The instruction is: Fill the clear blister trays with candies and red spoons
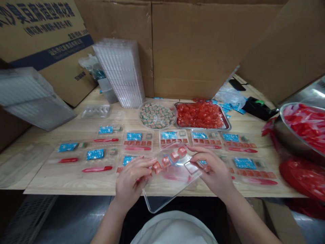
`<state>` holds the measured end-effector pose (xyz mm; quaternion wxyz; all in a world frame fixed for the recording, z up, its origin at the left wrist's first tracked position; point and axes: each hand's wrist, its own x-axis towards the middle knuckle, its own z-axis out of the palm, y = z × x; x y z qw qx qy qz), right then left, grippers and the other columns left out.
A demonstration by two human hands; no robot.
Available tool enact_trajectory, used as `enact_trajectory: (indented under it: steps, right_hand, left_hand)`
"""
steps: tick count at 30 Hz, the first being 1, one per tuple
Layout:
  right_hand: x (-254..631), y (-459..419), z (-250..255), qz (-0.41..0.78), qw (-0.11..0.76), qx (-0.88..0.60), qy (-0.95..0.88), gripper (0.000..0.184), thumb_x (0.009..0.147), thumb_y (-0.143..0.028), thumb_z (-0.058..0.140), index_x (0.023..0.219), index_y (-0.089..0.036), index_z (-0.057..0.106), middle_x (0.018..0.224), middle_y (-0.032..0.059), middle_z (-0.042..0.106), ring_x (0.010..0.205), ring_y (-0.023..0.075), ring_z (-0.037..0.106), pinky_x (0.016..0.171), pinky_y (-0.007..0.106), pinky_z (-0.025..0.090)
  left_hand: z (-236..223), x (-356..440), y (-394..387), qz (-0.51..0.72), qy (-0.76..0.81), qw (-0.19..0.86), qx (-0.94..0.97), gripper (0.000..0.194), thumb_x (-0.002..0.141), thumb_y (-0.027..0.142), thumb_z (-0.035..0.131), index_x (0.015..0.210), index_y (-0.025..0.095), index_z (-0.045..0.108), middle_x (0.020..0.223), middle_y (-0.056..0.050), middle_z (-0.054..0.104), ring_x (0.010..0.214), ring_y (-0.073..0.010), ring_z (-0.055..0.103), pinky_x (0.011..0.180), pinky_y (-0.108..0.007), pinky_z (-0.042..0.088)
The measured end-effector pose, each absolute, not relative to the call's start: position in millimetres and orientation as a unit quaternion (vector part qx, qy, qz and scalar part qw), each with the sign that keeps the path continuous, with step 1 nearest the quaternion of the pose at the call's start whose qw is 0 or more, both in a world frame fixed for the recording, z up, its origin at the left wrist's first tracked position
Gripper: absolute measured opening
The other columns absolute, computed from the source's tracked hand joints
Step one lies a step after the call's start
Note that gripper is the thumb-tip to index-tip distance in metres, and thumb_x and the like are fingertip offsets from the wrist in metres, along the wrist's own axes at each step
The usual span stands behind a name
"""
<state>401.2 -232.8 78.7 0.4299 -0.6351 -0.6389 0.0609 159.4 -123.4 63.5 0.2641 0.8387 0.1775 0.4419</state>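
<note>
Both my hands hold a clear plastic blister tray point(172, 183) tilted above the wooden table, with a row of small red cubes point(167, 161) in its pockets. My left hand point(133, 179) grips the tray's left side, its fingertips against the nearest cube. My right hand point(214, 169) pinches the right side, close to a small clear square piece point(191, 167). Beneath and around my hands lie several filled blister trays point(137, 144), each with a blue sachet point(134, 136), red cubes and a red stick point(106, 140). My hands partly hide the trays nearest me.
A steel tray of red sweets point(200, 115) and a round dish of wrapped sweets point(157, 116) stand behind the trays. Stacked clear trays point(119, 73) lean on cardboard sheets point(193, 44). A steel bowl of red pieces point(302, 130) stands at the right.
</note>
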Motion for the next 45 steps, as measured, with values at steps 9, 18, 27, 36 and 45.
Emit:
enact_trajectory:
  steps: [9, 18, 27, 36, 45]
  right_hand:
    - [426, -262, 87, 0.247, 0.404, -0.660, -0.583, 0.024, 0.084, -0.009, 0.045, 0.098, -0.027, 0.054, 0.119, 0.0054, 0.058, 0.112, 0.0179, 0.055, 0.083, 0.030, 0.050]
    - [430, -247, 86, 0.080, 0.373, -0.692, -0.613, 0.007, 0.084, -0.018, 0.057, 0.089, -0.022, 0.060, 0.103, 0.0065, 0.061, 0.099, 0.0190, 0.059, 0.086, 0.034, 0.049]
    - [417, -226, 76, 0.055, 0.322, -0.677, -0.660, 0.014, 0.087, -0.014, 0.048, 0.087, -0.020, 0.060, 0.100, 0.0078, 0.062, 0.092, 0.0206, 0.060, 0.079, 0.038, 0.051]
    - [447, -256, 85, 0.285, 0.468, -0.696, -0.464, 0.015, 0.085, -0.033, 0.054, 0.080, -0.019, 0.058, 0.088, 0.0044, 0.064, 0.081, 0.0165, 0.061, 0.072, 0.029, 0.050]
    - [573, -370, 74, -0.132, 0.318, -0.912, -0.223, 0.019, 0.079, -0.029, 0.052, 0.089, -0.017, 0.062, 0.086, 0.0104, 0.065, 0.081, 0.0243, 0.060, 0.075, 0.040, 0.047]
  left_hand:
    - [62, 172, -124, 0.406, 0.156, 0.181, 0.882, 0.012, 0.085, 0.010, 0.055, 0.090, 0.020, 0.059, 0.099, -0.005, 0.072, 0.097, -0.0153, 0.066, 0.092, -0.035, 0.049]
    - [62, 185, -135, 0.420, 0.090, 0.092, 0.898, 0.020, 0.079, 0.002, 0.062, 0.094, 0.015, 0.062, 0.102, -0.010, 0.072, 0.101, -0.0189, 0.065, 0.092, -0.039, 0.049]
    - [59, 181, -139, 0.412, 0.094, 0.068, 0.904, 0.023, 0.077, 0.006, 0.065, 0.095, 0.018, 0.061, 0.104, -0.007, 0.072, 0.102, -0.0189, 0.065, 0.093, -0.038, 0.050]
    - [61, 189, -136, 0.422, 0.141, 0.090, 0.891, 0.017, 0.080, 0.005, 0.060, 0.090, 0.019, 0.060, 0.095, -0.005, 0.074, 0.093, -0.0160, 0.068, 0.091, -0.033, 0.050]
    - [24, 181, -129, 0.391, 0.257, 0.209, 0.859, 0.013, 0.079, 0.024, 0.061, 0.091, 0.022, 0.065, 0.100, -0.007, 0.071, 0.091, -0.0231, 0.066, 0.080, -0.035, 0.053]
